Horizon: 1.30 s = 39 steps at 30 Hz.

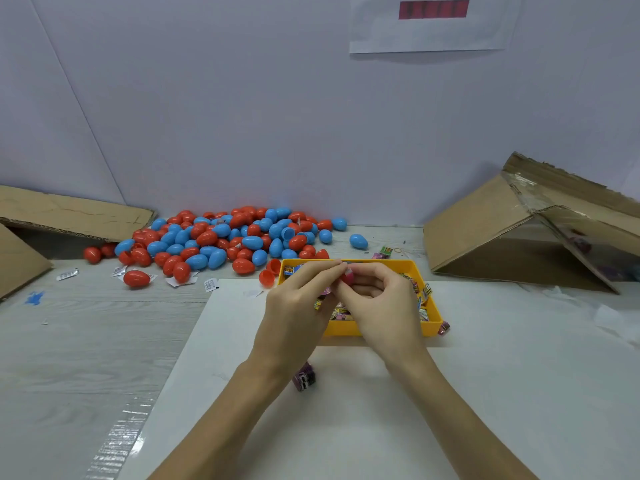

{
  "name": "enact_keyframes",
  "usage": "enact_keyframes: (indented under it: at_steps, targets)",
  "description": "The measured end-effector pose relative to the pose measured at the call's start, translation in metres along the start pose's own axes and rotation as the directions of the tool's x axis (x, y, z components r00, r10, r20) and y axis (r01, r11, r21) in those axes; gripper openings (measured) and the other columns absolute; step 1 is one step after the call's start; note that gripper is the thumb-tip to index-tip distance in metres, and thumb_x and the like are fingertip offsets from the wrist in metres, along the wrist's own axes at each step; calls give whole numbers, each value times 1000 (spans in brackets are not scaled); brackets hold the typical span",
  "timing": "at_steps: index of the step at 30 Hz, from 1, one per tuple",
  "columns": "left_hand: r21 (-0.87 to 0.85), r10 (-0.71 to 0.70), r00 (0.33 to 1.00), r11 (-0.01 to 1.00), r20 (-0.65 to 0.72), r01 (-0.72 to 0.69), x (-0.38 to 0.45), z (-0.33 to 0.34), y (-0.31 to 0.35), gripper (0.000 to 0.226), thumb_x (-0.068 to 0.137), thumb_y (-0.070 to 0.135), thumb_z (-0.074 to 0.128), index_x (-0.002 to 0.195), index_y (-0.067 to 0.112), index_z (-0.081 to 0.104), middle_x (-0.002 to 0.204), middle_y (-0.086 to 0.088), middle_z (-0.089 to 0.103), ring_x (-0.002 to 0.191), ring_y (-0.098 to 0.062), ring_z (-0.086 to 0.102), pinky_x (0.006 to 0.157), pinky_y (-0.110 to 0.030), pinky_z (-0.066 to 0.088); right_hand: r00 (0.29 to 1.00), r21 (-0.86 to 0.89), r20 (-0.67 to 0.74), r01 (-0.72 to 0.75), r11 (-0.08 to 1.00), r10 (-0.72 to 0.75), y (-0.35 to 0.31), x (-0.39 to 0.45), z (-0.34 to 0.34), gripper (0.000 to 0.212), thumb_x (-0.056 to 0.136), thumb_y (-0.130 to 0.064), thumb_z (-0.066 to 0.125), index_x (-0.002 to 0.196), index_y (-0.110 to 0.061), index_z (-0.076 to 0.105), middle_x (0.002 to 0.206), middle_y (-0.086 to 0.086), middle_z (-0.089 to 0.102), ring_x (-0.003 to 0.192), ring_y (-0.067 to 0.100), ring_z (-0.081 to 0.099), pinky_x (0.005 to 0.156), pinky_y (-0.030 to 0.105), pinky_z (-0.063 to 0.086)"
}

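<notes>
- Left hand: raised over the yellow tray, fingers drawn together, their tips pinching the near side of the red plastic egg.
- Right hand: fingers curled, with thumb and forefinger gripping the same egg from the other side. Whether the egg was whole or a half shell could not be told.
- Red plastic egg: held between the two hands, above the far left part of the tray and clear of the desk.
- Yellow tray: lay on a white sheet spread over the desk. It contained small wrapped sweets, largely hidden by the hands.
- Purple packet: lay on the white sheet, near the left wrist and on the near side of the tray.
- Pile of red and blue eggs: heaped at the back of the desk against the wall, left of the tray. One blue egg lay apart at its right edge.
- Open red shells: lay just beside the tray's far left corner.
- Paper slips: scattered on the desk in front of the pile.
- Cardboard flap: at the far left.
- Tipped cardboard box: at the far right, well apart from the tray.
</notes>
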State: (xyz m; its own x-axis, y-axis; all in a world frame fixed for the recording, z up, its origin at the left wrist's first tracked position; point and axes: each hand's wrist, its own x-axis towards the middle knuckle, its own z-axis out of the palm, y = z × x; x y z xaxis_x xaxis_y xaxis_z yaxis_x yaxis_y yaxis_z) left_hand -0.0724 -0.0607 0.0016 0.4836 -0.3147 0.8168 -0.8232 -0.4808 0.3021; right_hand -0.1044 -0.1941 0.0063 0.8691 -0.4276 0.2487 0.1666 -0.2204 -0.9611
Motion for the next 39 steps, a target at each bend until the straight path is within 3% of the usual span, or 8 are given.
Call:
enact_keyframes:
  at_steps: [10,14,17,20,26,31,35,39]
  targets:
    - [172,33,988,983,151,-59,4,-7,-15,54,92,40,70,135,8,64,129,-6,66,120,-21,60,102,-34,53,979,79,105,-184,980,175,1,8,-14,24,96,-25,71,116,-14,75,101,-2,78,94,11,74,76,25,61]
    - [317,21,989,946,148,-67,5,-18,-32,46,102,43,55,127,7,68,124,-7,67,114,-24,61,94,-39,55,878,634,304,-476,610,370,-18,34,-48,26,99,-5,60,118,11,67,116,21,71,102,29,72,77,24,62]
    - [399,73,982,907,174,-138,7,-20,-40,40,102,39,54,118,7,72,117,-8,67,107,-26,61,85,-41,55,935,871,236,-325,369,265,-43,75,-99,31,100,-11,57,124,8,62,129,20,65,102,25,69,75,21,60]
    - [397,61,985,910,162,-122,6,-19,-39,34,102,37,54,109,10,73,111,-5,67,101,-24,61,80,-40,55,971,939,95,-161,303,220,-56,103,-128,53,103,-26,58,138,10,45,138,22,60,111,26,67,77,30,61]
    - [434,-100,989,900,109,43,4,-20,-54,23,102,23,54,98,9,72,97,-4,66,86,-24,59,73,-38,50,928,671,252,-372,641,275,-11,72,-87,35,98,-14,60,128,5,61,110,17,75,100,23,73,80,29,62]
    - [457,-500,864,783,60,421,-2,-22,-79,20,98,4,59,115,1,69,109,-16,67,100,-33,59,84,-43,48,977,185,126,-193,963,172,16,47,-46,20,104,-11,56,108,-2,74,94,12,78,81,16,74,72,23,60]
    - [466,-675,737,662,29,588,-12,-21,-100,39,99,2,54,137,1,57,140,-16,57,128,-33,50,108,-42,41,992,34,116,-61,998,57,21,45,-40,20,104,-8,56,97,-4,75,80,9,75,67,13,69,61,18,55]
    - [476,-646,758,697,90,537,-1,-15,-119,43,102,14,55,144,7,52,146,-11,53,133,-31,48,110,-44,42,992,-31,122,-17,999,21,25,45,-39,20,103,-8,56,95,-7,75,79,8,75,68,15,69,63,20,55]
